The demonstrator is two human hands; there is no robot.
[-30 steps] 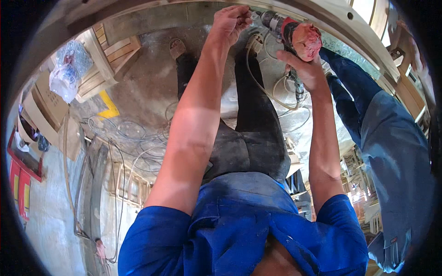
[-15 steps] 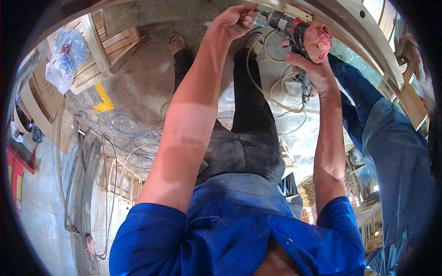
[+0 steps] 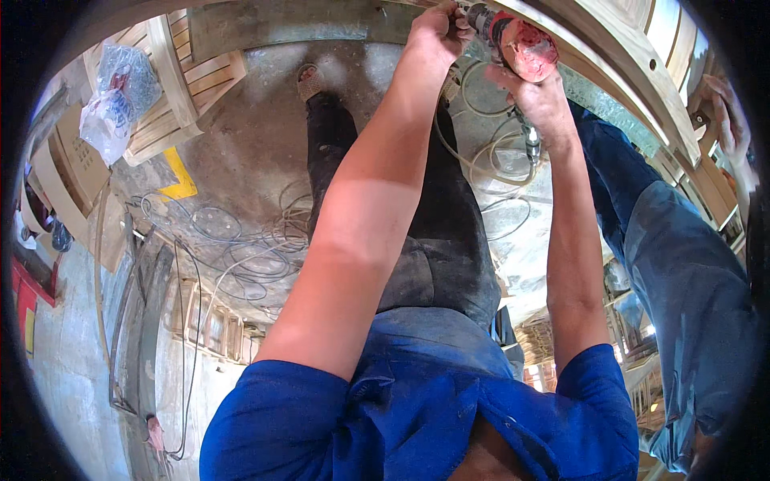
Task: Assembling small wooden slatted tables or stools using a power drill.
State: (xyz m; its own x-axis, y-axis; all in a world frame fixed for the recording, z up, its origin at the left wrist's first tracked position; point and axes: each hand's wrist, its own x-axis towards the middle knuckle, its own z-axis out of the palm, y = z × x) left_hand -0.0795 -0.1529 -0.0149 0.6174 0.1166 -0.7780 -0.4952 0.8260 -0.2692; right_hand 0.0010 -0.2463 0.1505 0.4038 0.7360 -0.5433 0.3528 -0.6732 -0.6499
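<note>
in the frame's upper centre, the right hand (image 3: 539, 101) grips a drill-like tool (image 3: 523, 46); the left hand (image 3: 440, 30) curls near its tip, whether gripping something i cannot tell.

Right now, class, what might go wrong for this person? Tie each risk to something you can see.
1. The left hand is close beside the front of the drill, so a slip might catch its fingers.
2. The hose curves near the legs and could snag.
3. If dropped, the drill might hurt toes in the open sandal.
</note>
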